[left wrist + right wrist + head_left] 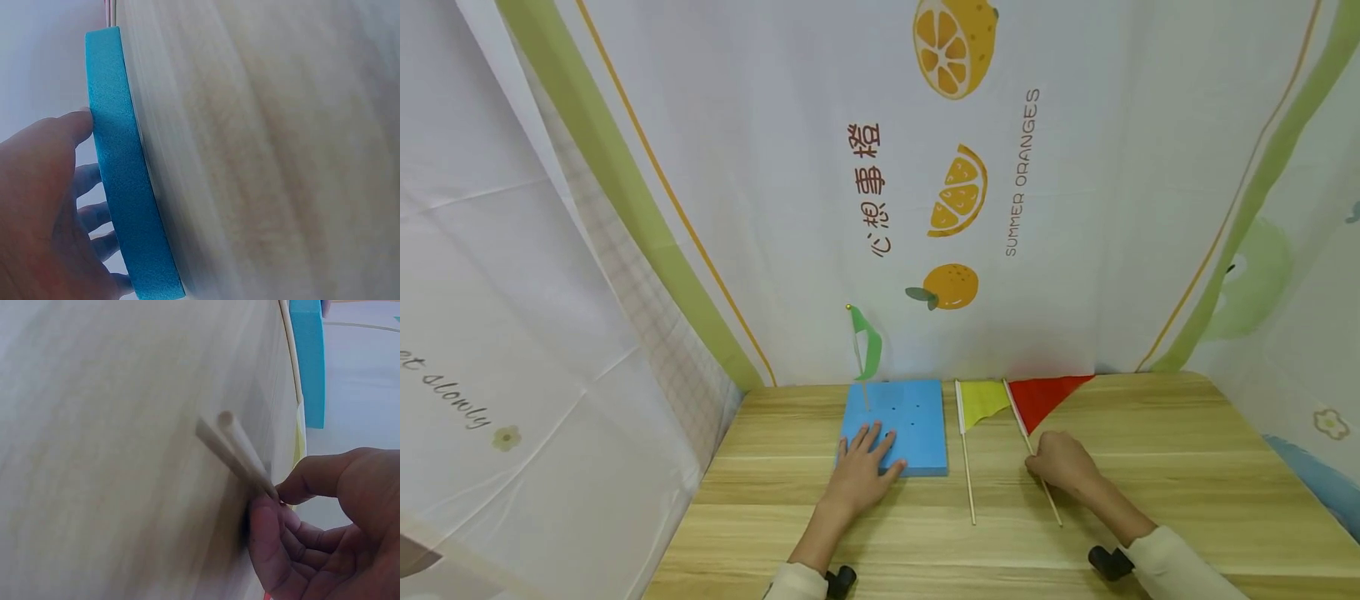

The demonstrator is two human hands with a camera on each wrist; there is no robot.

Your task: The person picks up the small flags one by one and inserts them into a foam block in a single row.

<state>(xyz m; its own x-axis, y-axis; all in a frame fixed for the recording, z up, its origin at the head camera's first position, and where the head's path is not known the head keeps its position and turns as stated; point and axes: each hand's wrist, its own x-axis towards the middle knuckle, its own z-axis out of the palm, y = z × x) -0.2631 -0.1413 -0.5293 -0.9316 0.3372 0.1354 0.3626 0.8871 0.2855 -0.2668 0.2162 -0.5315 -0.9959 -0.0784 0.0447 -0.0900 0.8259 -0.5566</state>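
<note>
A blue foam block (pixel 928 450) with several small holes lies on the table. My left hand (pixel 859 477) rests on its near left part, fingers spread; in the left wrist view the thumb touches the block's edge. A green flag (pixel 872 354) stands upright in the block's far left part, tilted slightly. To the right, my right hand (pixel 1063 462) pinches the thin wooden stick of a red triangular flag (pixel 1037 400). The stick's end (pixel 226 420) shows close to the tabletop in the right wrist view. Between block and red flag lies a yellow flag (pixel 981 403) on its own stick.
The wooden table (pixel 760 500) ends at a white curtain (pixel 790 208) printed with oranges. More white cloth hangs on both sides. Black wrist mounts (pixel 1108 563) sit at both sleeves.
</note>
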